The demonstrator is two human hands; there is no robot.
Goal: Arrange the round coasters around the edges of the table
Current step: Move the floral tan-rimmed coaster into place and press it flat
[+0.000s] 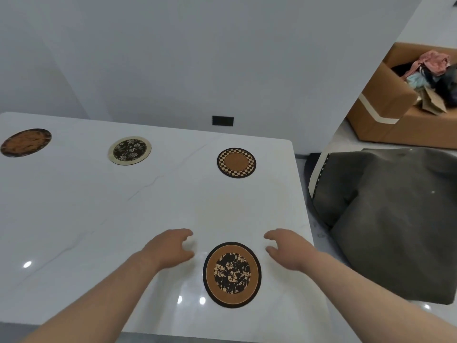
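Note:
Several round coasters lie flat on the white marble table [99, 219]. A brown coaster with a black floral centre [232, 274] sits near the front edge. My left hand [170, 247] hovers just left of it and my right hand [288, 248] just right of it. Both have loosely curled fingers, hold nothing and do not touch it. Along the far edge lie a checker-rimmed coaster [236, 163], a cream-rimmed floral coaster [130, 150] and a dark brown coaster [26, 142] at the far left.
A chair draped in dark grey cloth [385, 219] stands close to the table's right edge. Behind it an open cardboard box [385, 112] holds clothes. A white wall with a black socket [222, 120] runs behind the table.

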